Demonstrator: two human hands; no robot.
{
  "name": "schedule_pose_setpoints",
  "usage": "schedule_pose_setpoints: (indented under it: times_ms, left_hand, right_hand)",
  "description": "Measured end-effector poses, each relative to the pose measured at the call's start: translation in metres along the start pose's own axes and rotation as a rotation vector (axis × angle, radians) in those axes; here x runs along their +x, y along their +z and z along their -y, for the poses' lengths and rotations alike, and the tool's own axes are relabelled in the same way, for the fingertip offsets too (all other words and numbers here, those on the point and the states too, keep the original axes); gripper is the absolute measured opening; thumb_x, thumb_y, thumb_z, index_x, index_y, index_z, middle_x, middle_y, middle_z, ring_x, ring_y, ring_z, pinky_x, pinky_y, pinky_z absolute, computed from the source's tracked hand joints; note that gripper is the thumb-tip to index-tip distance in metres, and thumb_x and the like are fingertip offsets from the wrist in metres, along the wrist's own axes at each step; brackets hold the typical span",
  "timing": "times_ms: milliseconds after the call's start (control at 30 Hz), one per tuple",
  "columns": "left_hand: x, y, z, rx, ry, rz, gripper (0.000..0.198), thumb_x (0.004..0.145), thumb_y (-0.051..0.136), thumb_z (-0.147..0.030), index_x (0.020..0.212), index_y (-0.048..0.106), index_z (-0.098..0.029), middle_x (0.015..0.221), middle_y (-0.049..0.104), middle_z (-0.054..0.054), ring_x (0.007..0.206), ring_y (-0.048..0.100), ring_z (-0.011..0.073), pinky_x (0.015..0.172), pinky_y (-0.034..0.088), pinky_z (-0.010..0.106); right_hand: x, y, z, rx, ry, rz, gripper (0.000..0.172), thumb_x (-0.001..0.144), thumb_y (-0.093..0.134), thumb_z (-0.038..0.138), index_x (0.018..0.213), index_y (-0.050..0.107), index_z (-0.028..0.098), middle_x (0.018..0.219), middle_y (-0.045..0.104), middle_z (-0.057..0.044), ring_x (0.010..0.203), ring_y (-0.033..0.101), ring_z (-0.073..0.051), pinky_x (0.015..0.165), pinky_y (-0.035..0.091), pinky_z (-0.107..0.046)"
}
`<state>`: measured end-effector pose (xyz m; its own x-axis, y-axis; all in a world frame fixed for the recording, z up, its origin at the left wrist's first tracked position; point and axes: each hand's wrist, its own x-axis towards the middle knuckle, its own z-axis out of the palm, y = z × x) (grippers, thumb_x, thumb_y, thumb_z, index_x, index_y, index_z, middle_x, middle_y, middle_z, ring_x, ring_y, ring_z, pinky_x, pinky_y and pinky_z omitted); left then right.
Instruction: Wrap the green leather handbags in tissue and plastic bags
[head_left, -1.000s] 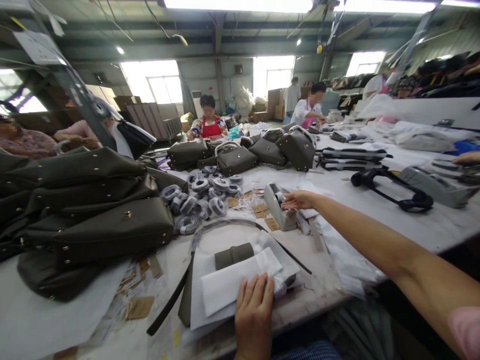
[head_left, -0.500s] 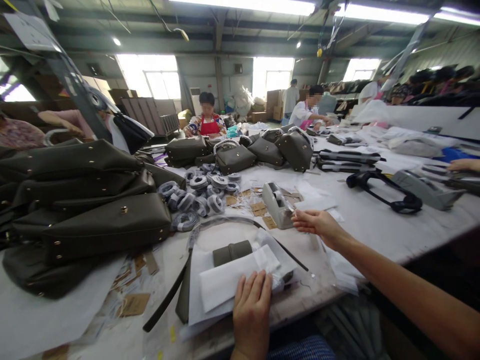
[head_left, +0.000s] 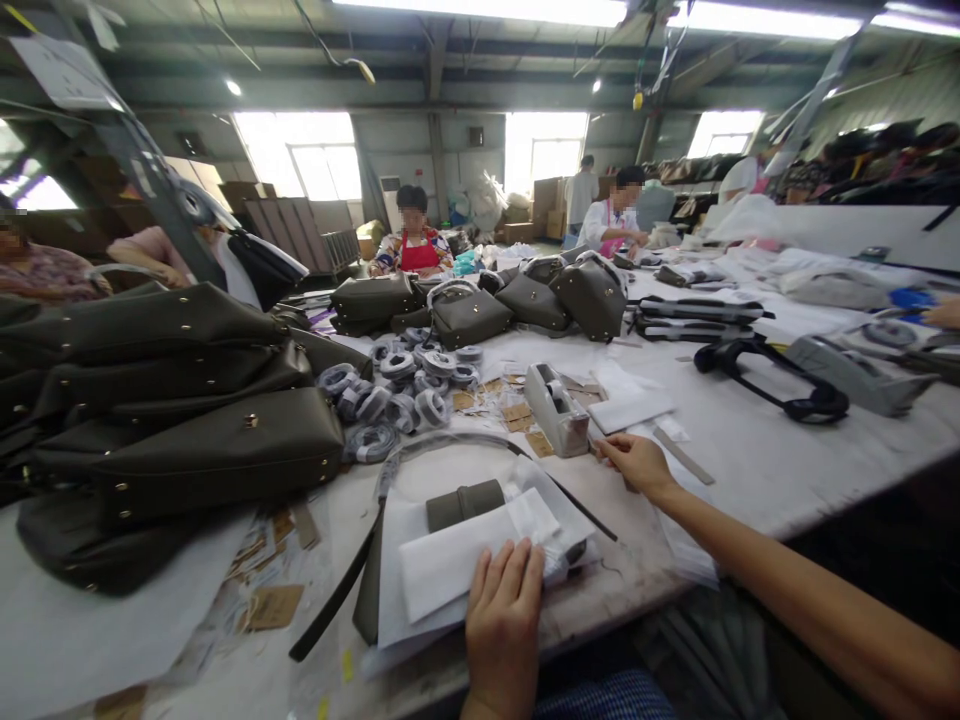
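An olive-green handbag [head_left: 367,600] lies on the table in front of me, with white wrapping sheet and a folded white foam piece [head_left: 457,560] on top. A rolled olive piece [head_left: 465,505] rests behind the foam. My left hand [head_left: 506,610] lies flat on the foam's near edge, fingers stretched out. The bag's strap [head_left: 450,440], partly wrapped in clear film, curves behind it. Just right of a grey tape dispenser [head_left: 559,415], my right hand [head_left: 634,465] is closed in a pinch on what looks like a strip of clear tape, barely visible at the fingertips.
Olive bags [head_left: 217,440] are piled at the left, and more bags [head_left: 472,315] stand behind wrapped strap coils [head_left: 405,380]. Brown tags [head_left: 274,607] lie about. To the right are a black headband-like device [head_left: 780,385] and another dispenser [head_left: 855,370]. People work across the table.
My right hand has drawn slightly right and down, away from the tape dispenser's front end. My left hand stays on the foam piece. At the far right, another person's hand has shifted.
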<state>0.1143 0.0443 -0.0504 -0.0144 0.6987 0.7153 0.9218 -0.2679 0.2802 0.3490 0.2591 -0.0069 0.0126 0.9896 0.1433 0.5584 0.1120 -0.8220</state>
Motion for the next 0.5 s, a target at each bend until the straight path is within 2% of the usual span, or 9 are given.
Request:
schedule_pose_setpoints:
  times_ms: [133,200,333,400,500]
  left_hand:
    - [0.000,-0.002,-0.001,-0.012,0.002,0.000,0.028,0.099,0.050,-0.024,0.120,0.068,-0.028,0.120,0.071,-0.001,0.112,0.065,0.0190,0.112,0.038,0.038]
    - [0.001,-0.004,-0.002,-0.009,0.001,0.039,0.029,0.098,0.052,-0.022,0.122,0.067,-0.028,0.122,0.071,0.000,0.113,0.064,0.0201,0.111,0.039,0.040]
    - [0.003,-0.009,-0.002,0.015,0.013,0.119,0.032,0.096,0.054,-0.018,0.125,0.065,-0.027,0.126,0.068,0.001,0.115,0.063,0.0220,0.110,0.042,0.043]
    - [0.003,-0.010,-0.002,0.030,0.017,0.129,0.032,0.095,0.056,-0.018,0.124,0.065,-0.026,0.126,0.068,0.001,0.114,0.064,0.0223,0.109,0.043,0.043]
    - [0.003,-0.012,-0.003,0.045,0.015,0.144,0.033,0.093,0.059,-0.018,0.125,0.065,-0.027,0.127,0.068,0.002,0.116,0.063,0.0224,0.109,0.043,0.042]
  right_hand:
    - [-0.016,-0.031,0.007,-0.183,-0.199,-0.012,0.023,0.080,0.067,0.043,0.083,0.076,0.022,0.091,0.076,-0.008,0.082,0.067,-0.025,0.066,0.046,-0.029]
    - [-0.026,-0.051,0.016,-0.338,-0.337,0.038,0.021,0.084,0.065,0.040,0.090,0.076,0.023,0.097,0.075,-0.008,0.086,0.067,-0.025,0.068,0.044,-0.028]
    - [-0.041,-0.084,0.046,-0.695,-0.779,0.268,0.025,0.097,0.050,0.026,0.096,0.074,0.023,0.092,0.075,-0.008,0.080,0.065,-0.021,0.070,0.043,-0.029]
    - [-0.048,-0.091,0.067,-0.691,-0.940,0.399,0.028,0.099,0.045,0.022,0.099,0.073,0.025,0.092,0.074,-0.007,0.080,0.065,-0.020,0.073,0.044,-0.029]
    - [-0.062,-0.088,0.100,-0.593,-1.094,0.617,0.028,0.101,0.044,0.021,0.101,0.071,0.027,0.091,0.074,-0.004,0.078,0.064,-0.017,0.072,0.042,-0.028]
